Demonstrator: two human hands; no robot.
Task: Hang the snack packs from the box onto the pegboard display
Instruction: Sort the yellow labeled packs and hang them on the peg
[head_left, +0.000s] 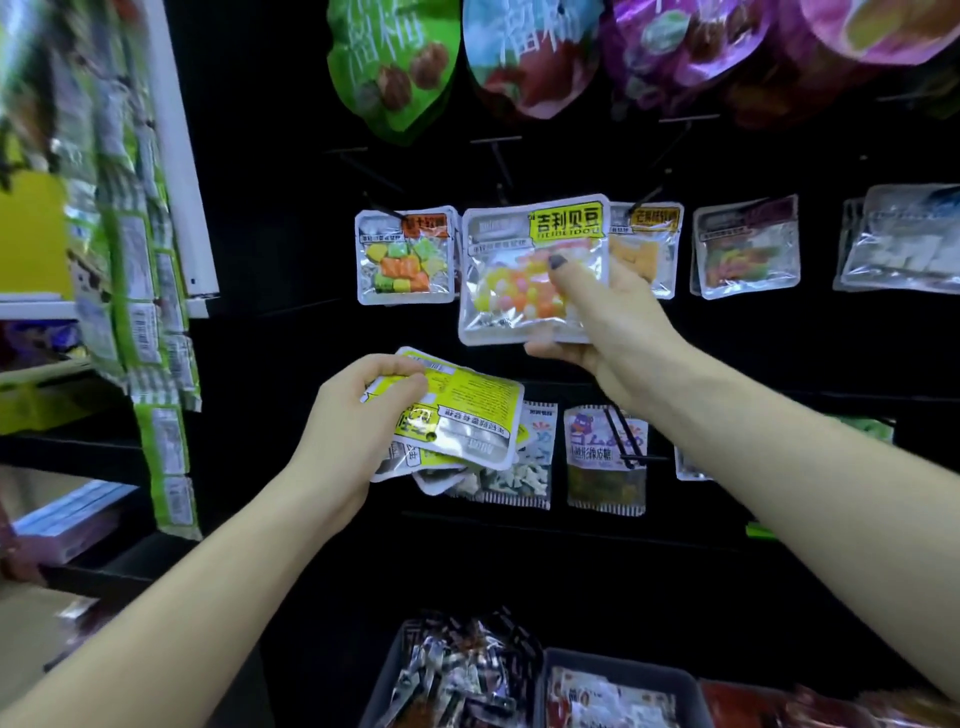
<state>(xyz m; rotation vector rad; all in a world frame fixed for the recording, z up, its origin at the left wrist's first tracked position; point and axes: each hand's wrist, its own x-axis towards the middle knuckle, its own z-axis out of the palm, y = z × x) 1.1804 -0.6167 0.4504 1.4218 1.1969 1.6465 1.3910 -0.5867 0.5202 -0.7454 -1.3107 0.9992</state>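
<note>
My right hand (597, 322) grips a clear snack pack (524, 270) with a yellow label and orange, yellow and white candies, held upright against the black pegboard (270, 218) just below a bare peg (501, 166). My left hand (358, 415) holds a small stack of the same packs (467, 421), backs facing me, lower and to the left. Similar packs hang on either side: a green-and-orange candy pack (402, 257) on the left and an orange one (644, 249) on the right.
Large green (395, 62), blue and purple bags hang along the top row. More packs (605, 457) hang on the row below. Dark bins of wrapped snacks (457, 675) sit at the bottom. A shelf with green packets (150, 312) stands at the left.
</note>
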